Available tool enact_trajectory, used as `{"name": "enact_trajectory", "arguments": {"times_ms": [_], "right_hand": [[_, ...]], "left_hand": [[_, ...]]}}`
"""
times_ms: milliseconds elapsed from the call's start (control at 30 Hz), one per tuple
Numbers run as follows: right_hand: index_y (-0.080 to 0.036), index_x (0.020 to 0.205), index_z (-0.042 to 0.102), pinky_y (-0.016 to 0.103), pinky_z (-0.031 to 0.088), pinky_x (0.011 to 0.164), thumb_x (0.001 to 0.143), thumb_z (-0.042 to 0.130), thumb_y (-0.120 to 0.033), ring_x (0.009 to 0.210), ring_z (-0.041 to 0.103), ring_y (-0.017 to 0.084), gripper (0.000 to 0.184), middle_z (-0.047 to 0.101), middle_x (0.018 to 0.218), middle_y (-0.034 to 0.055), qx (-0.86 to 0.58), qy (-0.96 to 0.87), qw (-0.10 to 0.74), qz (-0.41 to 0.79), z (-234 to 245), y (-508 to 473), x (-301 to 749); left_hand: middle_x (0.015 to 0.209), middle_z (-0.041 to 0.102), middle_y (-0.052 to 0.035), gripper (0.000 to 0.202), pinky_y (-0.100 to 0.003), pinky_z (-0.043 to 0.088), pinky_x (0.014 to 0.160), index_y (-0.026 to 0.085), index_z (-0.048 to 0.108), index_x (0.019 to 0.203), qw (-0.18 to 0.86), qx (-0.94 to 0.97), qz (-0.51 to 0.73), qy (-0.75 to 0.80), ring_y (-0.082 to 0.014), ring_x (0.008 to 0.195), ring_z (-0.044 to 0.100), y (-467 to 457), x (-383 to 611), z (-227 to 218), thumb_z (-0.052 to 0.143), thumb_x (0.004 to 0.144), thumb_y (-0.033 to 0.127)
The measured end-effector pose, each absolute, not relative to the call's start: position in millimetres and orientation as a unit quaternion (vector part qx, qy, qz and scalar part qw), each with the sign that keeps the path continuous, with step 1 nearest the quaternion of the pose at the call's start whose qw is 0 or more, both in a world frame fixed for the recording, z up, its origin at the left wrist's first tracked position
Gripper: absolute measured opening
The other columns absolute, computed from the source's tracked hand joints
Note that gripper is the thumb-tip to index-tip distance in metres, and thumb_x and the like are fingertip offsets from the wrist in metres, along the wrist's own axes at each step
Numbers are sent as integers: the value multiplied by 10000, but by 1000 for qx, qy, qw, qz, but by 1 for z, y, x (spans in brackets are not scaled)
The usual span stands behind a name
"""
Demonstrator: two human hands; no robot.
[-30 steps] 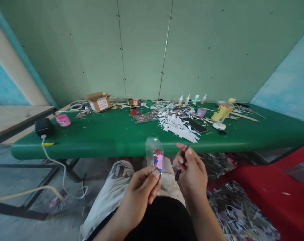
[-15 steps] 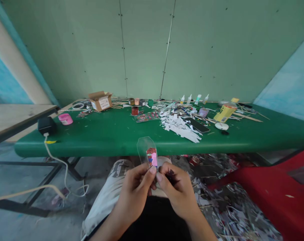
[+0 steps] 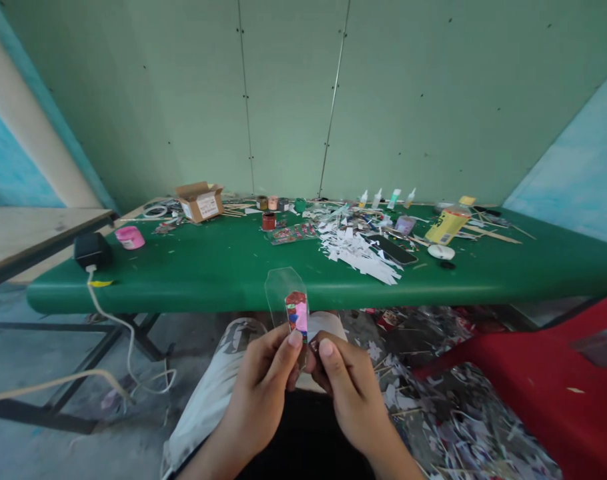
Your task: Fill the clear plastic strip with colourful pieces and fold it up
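Observation:
My left hand (image 3: 268, 373) pinches a clear plastic sheet (image 3: 278, 287) together with a small painted piece (image 3: 298, 310) in red, pink and blue. Thumb on top, it keeps both upright over my lap, before the table's front edge. Close by on the right, my right hand (image 3: 346, 377) has its thumb pressed against curled fingers beside the sheet's lower edge. What lies between those fingers, if anything, is too small or hidden to name. The lower end of the painted piece is covered by my left thumb.
On the green table (image 3: 208, 267) lie white paper scraps (image 3: 356, 250), a phone (image 3: 392, 250), a yellow container (image 3: 446, 227), paint jars (image 3: 268, 221), a cardboard box (image 3: 201, 202) and a pink jar (image 3: 130, 237). A red chair (image 3: 533, 360) stands at right, above littered floor.
My left hand has shifted slightly left with the sheet and painted piece. My right fingers have drawn a little apart from the piece, and its thumb now points more upward.

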State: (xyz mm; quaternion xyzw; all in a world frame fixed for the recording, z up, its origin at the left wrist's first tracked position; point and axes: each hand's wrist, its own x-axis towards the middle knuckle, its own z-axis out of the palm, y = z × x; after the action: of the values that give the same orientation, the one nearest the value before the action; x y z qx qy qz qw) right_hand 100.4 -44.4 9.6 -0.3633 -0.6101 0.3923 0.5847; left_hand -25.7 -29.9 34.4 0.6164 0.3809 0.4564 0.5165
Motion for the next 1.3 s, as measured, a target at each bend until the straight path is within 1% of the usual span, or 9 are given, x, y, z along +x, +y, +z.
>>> {"name": "enact_trajectory", "arguments": {"times_ms": [167,333,467,600,767,967,1033,1200,1300], "right_hand": [[-204,644,425,214,247,430,993,333,-425,448,280,83,423,339,516,-65,-368,-606,589,388,9,-43,95],[-212,631,386,208,283,446,994,320,-415,449,323,86,421,365,511,-60,-396,-622,586,336,6,-41,92],[-214,639,387,210,292,454,999,308,-388,454,339,87,408,369,524,-55,-386,-649,570,325,5,-41,94],[-214,644,392,218,296,460,999,302,-370,449,333,86,399,364,527,-55,-374,-671,555,320,4,-41,97],[-216,635,384,225,307,461,999,289,-353,449,337,88,401,367,525,-51,-367,-695,533,314,4,-40,101],[-220,642,385,222,334,483,995,292,-374,476,384,100,397,393,539,-45,-365,-709,517,311,7,-39,103],[-219,638,386,222,332,482,995,292,-378,475,383,101,402,391,537,-45,-373,-701,523,311,6,-40,100],[-221,650,385,219,316,450,1001,263,-420,437,344,93,422,368,521,-55,-401,-638,576,316,3,-44,89],[-219,654,394,215,317,452,1002,273,-415,439,359,92,417,382,523,-55,-401,-649,573,300,3,-46,87]], "left_hand": [[556,311,47,402,-252,219,492,191,427,617,526,614,456,371,-105,533,259,-31,-25,34,446,908,468],[536,284,54,419,-251,215,486,197,384,593,532,602,469,366,-101,520,242,-31,-24,33,468,894,476],[529,304,51,426,-248,213,477,190,426,596,534,591,473,377,-97,509,250,-31,-26,30,473,891,494],[532,341,44,429,-240,241,480,183,463,597,546,577,477,376,-95,510,284,-31,-27,27,488,883,502],[509,319,61,382,-230,229,452,177,494,626,574,565,462,372,-85,478,270,-29,-26,26,507,877,465],[510,293,71,379,-228,217,443,185,452,608,601,538,465,364,-81,471,246,-28,-26,25,531,859,457],[506,288,70,389,-232,216,447,188,438,598,602,544,459,361,-82,471,243,-27,-26,26,524,863,459],[555,347,45,384,-241,225,481,178,466,619,563,587,453,364,-92,517,270,-31,-28,34,494,885,454],[569,353,40,390,-242,233,486,180,463,621,556,591,455,366,-96,530,277,-34,-29,36,496,882,467]]}}
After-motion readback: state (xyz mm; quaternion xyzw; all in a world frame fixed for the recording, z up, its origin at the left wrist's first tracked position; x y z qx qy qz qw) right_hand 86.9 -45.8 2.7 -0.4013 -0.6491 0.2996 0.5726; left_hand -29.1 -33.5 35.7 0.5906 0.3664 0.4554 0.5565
